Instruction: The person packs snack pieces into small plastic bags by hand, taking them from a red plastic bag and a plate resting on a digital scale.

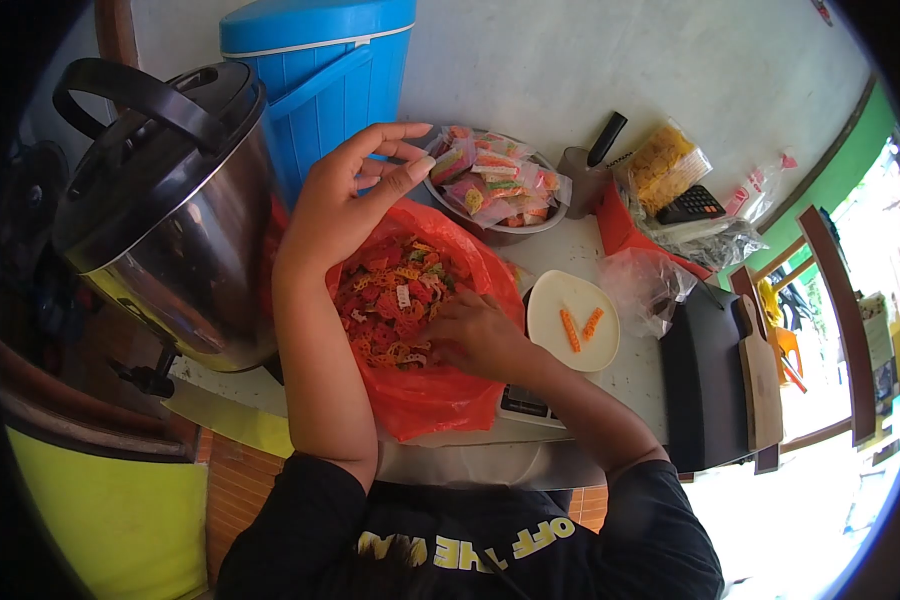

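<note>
My left hand (362,185) is raised at the near left side of a metal bowl (515,236), thumb and fingers apart, with nothing visible between them. Small clear packets of colourful snacks (500,175) are heaped in that bowl. My right hand (475,335) reaches into a red plastic bag (435,405), its fingers spread on the loose red, orange and green snack pieces (390,295); the fingertips are partly hidden. Right of the bag, a white dish (600,350) with a few orange pieces (570,330) sits on a digital scale (523,402), mostly covered.
A large metal drinks urn (185,230) stands at left, before a blue lidded container (320,90). At back right, a red basket (625,225) holds a calculator (692,204) and a yellow packet (670,165). Clear plastic bags (645,290) and a black box (705,375) lie right of the dish.
</note>
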`<action>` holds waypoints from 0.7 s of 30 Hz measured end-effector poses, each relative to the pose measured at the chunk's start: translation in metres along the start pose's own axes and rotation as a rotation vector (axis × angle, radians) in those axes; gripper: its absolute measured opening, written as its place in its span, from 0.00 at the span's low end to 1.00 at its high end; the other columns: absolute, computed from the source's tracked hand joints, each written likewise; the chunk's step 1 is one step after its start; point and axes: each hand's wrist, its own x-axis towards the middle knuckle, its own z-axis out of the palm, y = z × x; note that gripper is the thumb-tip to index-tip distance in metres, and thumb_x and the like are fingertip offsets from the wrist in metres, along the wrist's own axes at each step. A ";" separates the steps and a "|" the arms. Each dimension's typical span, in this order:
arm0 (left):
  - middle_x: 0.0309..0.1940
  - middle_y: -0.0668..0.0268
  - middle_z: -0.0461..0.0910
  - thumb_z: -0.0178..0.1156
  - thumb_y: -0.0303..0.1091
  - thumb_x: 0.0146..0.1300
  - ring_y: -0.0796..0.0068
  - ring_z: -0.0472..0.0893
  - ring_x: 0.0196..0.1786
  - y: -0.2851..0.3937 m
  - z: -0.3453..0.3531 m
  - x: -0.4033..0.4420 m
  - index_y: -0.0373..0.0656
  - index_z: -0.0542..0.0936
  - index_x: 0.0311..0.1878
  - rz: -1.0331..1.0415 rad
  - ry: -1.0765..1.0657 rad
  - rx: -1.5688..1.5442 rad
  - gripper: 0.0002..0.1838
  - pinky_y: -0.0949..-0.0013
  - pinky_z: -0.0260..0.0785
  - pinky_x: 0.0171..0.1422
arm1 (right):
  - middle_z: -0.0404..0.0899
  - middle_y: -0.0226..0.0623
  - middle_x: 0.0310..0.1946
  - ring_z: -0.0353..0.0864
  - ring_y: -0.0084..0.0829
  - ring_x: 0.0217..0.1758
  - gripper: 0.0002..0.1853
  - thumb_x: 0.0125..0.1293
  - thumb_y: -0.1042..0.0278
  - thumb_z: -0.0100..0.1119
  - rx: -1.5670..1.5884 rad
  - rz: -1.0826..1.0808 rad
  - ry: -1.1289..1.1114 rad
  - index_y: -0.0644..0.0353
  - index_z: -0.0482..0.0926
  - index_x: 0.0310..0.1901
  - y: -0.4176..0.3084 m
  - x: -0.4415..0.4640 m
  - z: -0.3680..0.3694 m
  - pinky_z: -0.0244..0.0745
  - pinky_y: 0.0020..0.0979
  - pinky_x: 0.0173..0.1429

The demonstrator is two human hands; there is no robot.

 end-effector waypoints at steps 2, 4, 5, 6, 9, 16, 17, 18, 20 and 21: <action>0.49 0.63 0.81 0.62 0.41 0.69 0.75 0.79 0.50 -0.001 0.000 0.000 0.43 0.78 0.61 0.001 0.005 -0.004 0.20 0.68 0.71 0.58 | 0.84 0.27 0.39 0.74 0.34 0.53 0.12 0.50 0.68 0.70 -0.061 -0.022 0.028 0.48 0.86 0.39 0.000 0.001 0.007 0.70 0.39 0.57; 0.49 0.64 0.81 0.62 0.41 0.69 0.75 0.79 0.50 -0.001 0.000 0.000 0.44 0.78 0.61 0.001 0.005 -0.005 0.20 0.69 0.71 0.58 | 0.84 0.28 0.35 0.77 0.33 0.49 0.10 0.51 0.68 0.70 -0.070 -0.007 0.090 0.49 0.86 0.38 0.005 0.002 0.014 0.72 0.38 0.55; 0.49 0.64 0.81 0.62 0.41 0.69 0.75 0.79 0.50 -0.001 0.000 0.000 0.44 0.78 0.61 -0.001 0.003 -0.004 0.20 0.69 0.71 0.59 | 0.84 0.28 0.33 0.78 0.33 0.47 0.10 0.51 0.68 0.70 -0.074 0.000 0.121 0.49 0.87 0.37 0.007 0.002 0.015 0.72 0.38 0.54; 0.49 0.64 0.81 0.62 0.41 0.69 0.75 0.79 0.50 -0.001 0.000 -0.001 0.44 0.78 0.61 -0.003 0.002 -0.003 0.20 0.69 0.71 0.59 | 0.84 0.29 0.32 0.78 0.34 0.45 0.09 0.52 0.68 0.70 -0.052 0.030 0.181 0.50 0.87 0.38 0.006 0.004 0.012 0.73 0.38 0.53; 0.50 0.64 0.81 0.62 0.41 0.69 0.75 0.79 0.50 0.002 -0.001 -0.001 0.44 0.78 0.61 0.002 0.004 0.024 0.20 0.68 0.71 0.59 | 0.85 0.32 0.30 0.80 0.35 0.40 0.09 0.56 0.67 0.69 0.041 0.107 0.305 0.52 0.87 0.39 0.010 0.009 -0.010 0.74 0.38 0.49; 0.50 0.63 0.81 0.62 0.40 0.69 0.75 0.79 0.51 -0.001 0.002 0.000 0.43 0.78 0.61 -0.007 -0.004 -0.006 0.20 0.68 0.71 0.59 | 0.86 0.35 0.32 0.80 0.34 0.40 0.10 0.62 0.66 0.68 0.181 0.296 0.267 0.53 0.88 0.45 0.019 0.000 -0.047 0.74 0.37 0.49; 0.50 0.63 0.81 0.62 0.40 0.69 0.75 0.79 0.51 -0.001 0.002 0.000 0.43 0.78 0.61 -0.004 -0.006 -0.005 0.20 0.68 0.71 0.59 | 0.86 0.34 0.30 0.79 0.31 0.40 0.10 0.62 0.67 0.68 0.162 0.319 0.275 0.53 0.88 0.45 0.019 -0.002 -0.048 0.73 0.35 0.51; 0.50 0.63 0.81 0.62 0.40 0.69 0.75 0.79 0.51 -0.001 0.002 0.001 0.43 0.78 0.61 -0.001 -0.007 -0.004 0.20 0.69 0.71 0.59 | 0.86 0.34 0.32 0.80 0.32 0.41 0.11 0.62 0.66 0.68 0.137 0.310 0.265 0.53 0.87 0.46 0.021 -0.003 -0.049 0.73 0.36 0.51; 0.50 0.63 0.81 0.62 0.40 0.69 0.75 0.79 0.51 -0.001 0.002 0.001 0.43 0.78 0.61 0.002 -0.017 -0.008 0.20 0.68 0.71 0.59 | 0.86 0.34 0.36 0.80 0.34 0.44 0.12 0.62 0.64 0.68 0.088 0.292 0.246 0.52 0.86 0.48 0.029 -0.006 -0.047 0.73 0.37 0.53; 0.50 0.63 0.81 0.62 0.41 0.69 0.75 0.79 0.51 -0.001 0.002 0.001 0.43 0.78 0.61 0.004 -0.020 -0.009 0.20 0.68 0.71 0.59 | 0.86 0.35 0.37 0.80 0.36 0.44 0.14 0.62 0.62 0.69 0.043 0.244 0.278 0.53 0.85 0.48 0.030 -0.005 -0.045 0.73 0.38 0.52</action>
